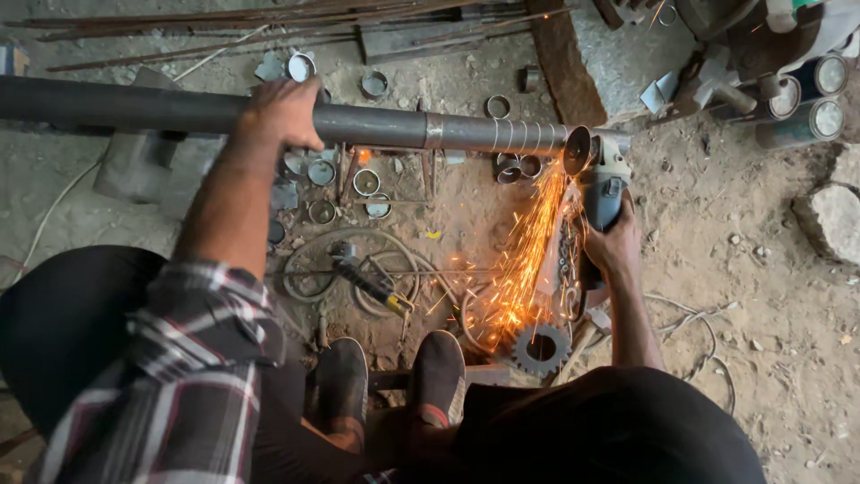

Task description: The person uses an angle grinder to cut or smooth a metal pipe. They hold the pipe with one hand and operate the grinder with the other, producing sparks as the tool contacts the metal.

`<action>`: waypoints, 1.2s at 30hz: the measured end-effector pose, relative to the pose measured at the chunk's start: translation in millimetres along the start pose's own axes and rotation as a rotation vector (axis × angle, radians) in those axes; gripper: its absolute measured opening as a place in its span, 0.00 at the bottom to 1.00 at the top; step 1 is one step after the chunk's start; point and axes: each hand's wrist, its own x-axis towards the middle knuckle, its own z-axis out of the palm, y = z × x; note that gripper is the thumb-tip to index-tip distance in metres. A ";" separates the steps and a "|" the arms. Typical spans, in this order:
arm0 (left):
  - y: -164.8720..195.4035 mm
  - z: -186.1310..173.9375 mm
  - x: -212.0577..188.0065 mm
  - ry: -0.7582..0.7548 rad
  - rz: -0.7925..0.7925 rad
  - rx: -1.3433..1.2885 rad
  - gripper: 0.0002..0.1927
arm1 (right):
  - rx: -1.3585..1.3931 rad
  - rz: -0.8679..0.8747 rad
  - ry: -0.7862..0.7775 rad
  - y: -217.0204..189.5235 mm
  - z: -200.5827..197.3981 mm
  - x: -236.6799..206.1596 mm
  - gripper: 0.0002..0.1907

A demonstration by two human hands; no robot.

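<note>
Both hands' fingers clamped: left hand (282, 112) round steel pipe (376, 125), right hand (614, 242) seemingly plastic-bodied grinder (600, 184).

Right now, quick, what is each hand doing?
Left hand: closed on top of the long dark round metal pipe.
Right hand: closed around the grey angle grinder, whose disc throws orange sparks at the pipe's end.

We're working straight on a dirt floor (770, 296) here, pretty dusty and gritty. Short cut pipe rings (365, 182) are scattered all over it, plus a toothed gear (541, 351) near our feet. Long thin steel rods (224, 22) lie along the far edge, a rusty flat bar (564, 63) beside them, and a rough stone (829, 220) sits off to the right.
</note>
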 end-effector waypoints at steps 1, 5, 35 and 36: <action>-3.1 -1.2 3.8 0.042 0.030 -0.049 0.46 | 0.000 -0.002 -0.009 0.6 0.2 0.4 0.45; -5.8 0.2 11.3 -0.187 -0.101 0.106 0.37 | -0.025 -0.082 0.036 -3.5 0.4 2.3 0.44; 12.0 -13.1 -21.3 0.498 0.005 -0.021 0.20 | 0.016 -0.133 -0.026 -38.3 0.6 -16.0 0.42; 15.8 -8.3 -17.6 0.439 -0.020 -0.040 0.19 | -0.019 -0.134 -0.021 -16.7 -7.6 -5.5 0.42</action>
